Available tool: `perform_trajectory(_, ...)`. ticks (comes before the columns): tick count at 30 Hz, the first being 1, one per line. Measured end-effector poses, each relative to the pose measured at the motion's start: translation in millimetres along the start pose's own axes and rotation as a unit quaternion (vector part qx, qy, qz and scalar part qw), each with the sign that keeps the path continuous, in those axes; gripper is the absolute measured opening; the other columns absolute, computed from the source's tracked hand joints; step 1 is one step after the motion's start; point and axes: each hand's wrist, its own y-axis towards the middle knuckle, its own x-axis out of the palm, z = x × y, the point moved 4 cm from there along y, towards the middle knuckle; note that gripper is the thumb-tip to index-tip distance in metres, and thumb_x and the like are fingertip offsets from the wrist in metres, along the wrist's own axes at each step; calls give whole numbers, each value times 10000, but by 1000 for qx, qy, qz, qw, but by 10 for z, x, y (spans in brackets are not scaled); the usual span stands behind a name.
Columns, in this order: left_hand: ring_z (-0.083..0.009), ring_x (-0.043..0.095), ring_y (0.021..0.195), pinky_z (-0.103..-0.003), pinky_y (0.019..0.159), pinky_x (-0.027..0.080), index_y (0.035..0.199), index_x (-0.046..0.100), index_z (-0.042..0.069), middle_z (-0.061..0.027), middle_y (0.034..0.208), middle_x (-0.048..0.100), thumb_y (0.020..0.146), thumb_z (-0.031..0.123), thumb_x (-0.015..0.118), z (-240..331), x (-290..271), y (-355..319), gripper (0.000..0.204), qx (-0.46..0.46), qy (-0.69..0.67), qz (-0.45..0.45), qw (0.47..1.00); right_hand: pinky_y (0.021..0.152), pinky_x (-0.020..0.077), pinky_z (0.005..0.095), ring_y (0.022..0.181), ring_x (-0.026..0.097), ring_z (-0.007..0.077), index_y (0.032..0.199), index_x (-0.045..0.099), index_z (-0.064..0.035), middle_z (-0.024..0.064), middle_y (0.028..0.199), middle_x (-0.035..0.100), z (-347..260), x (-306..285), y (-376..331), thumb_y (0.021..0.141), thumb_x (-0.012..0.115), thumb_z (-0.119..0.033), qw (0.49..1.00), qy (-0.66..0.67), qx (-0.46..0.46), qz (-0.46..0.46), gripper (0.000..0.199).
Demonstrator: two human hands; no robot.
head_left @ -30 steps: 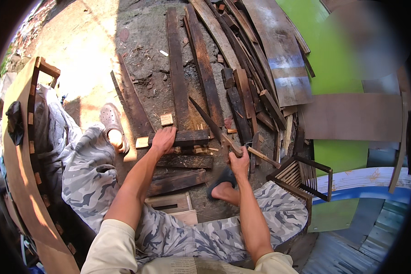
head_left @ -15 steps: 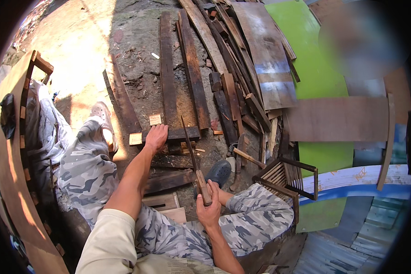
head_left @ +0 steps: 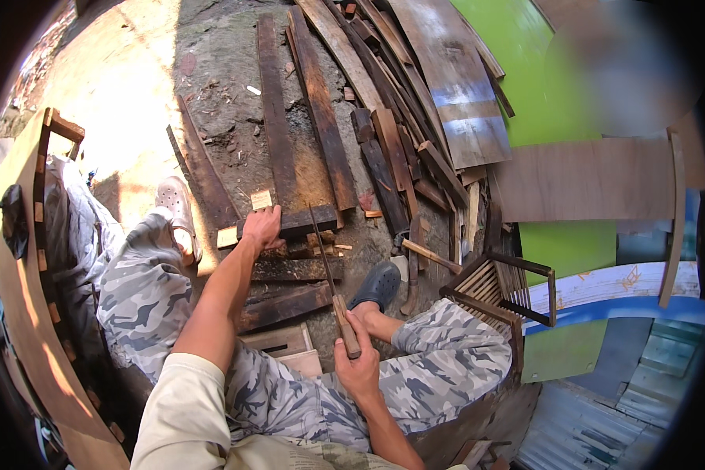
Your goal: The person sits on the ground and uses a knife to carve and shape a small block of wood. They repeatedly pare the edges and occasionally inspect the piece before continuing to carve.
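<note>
My left hand (head_left: 262,227) is closed over a short dark wooden beam (head_left: 307,222), which lies crosswise on other timber. Its fingers wrap the beam left of where a handsaw (head_left: 325,262) crosses it. The saw's narrow dark blade points away from me, with its tip just past the beam's far edge. Closer in, my right hand (head_left: 358,362) grips the wooden saw handle. Whether the teeth are in a cut cannot be seen. A pale small wood block (head_left: 261,200) sits just beyond my left hand.
Long dark planks (head_left: 321,110) lie ahead, beside a timber pile (head_left: 403,149). A wooden-handled hammer (head_left: 431,256) lies right of my dark clog (head_left: 374,287). Nearby stands a slatted wooden frame (head_left: 497,301). A long wooden piece (head_left: 23,274) stands at left.
The saw has slid back a little toward me, its tip now closer to the beam. My left hand keeps its hold. The whole view has shifted slightly.
</note>
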Motion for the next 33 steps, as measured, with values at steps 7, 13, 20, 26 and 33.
perform_trajectory(7, -382, 705, 946, -455, 817, 574, 1100, 509, -15, -207, 1005, 688, 724, 493, 839, 43, -70, 65, 713, 22, 7, -28, 999, 938, 517, 402, 1115, 673, 386, 1396, 557, -72, 242, 1198, 685, -213, 32, 468, 939, 605, -116, 1000, -4, 11, -15, 462)
perform_trajectory(13, -384, 705, 965, -449, 833, 569, 1118, 544, -22, -222, 976, 718, 761, 511, 791, 36, -168, 87, 687, 2, -18, -74, 997, 985, 491, 388, 1152, 660, 366, 1402, 551, -80, 240, 1252, 666, -327, 81, 776, 947, 612, -129, 996, -25, 51, -74, 462)
perform_trajectory(20, -376, 712, 959, -449, 832, 570, 1130, 548, -35, -213, 974, 729, 776, 533, 773, -38, -157, 142, 706, 20, 0, -79, 997, 990, 489, 376, 1159, 663, 353, 1386, 566, -77, 228, 1259, 668, -597, -31, 652, 956, 613, -138, 997, -9, 43, -65, 437)
perform_trajectory(26, -373, 715, 958, -442, 824, 575, 1109, 551, -44, -208, 968, 730, 764, 535, 780, 3, -179, 135, 711, 30, -2, -66, 997, 943, 516, 396, 1075, 696, 374, 1357, 590, -85, 232, 1136, 710, -378, 212, 1266, 925, 635, -139, 996, -60, 28, -58, 438)
perform_trajectory(33, -391, 708, 942, -467, 801, 571, 1152, 529, -37, -231, 952, 710, 738, 544, 793, -45, -112, 89, 761, 20, -13, -36, 999, 914, 528, 402, 1043, 704, 394, 1386, 576, -102, 227, 1132, 716, -733, -81, 764, 919, 619, -126, 991, -38, 91, -89, 469)
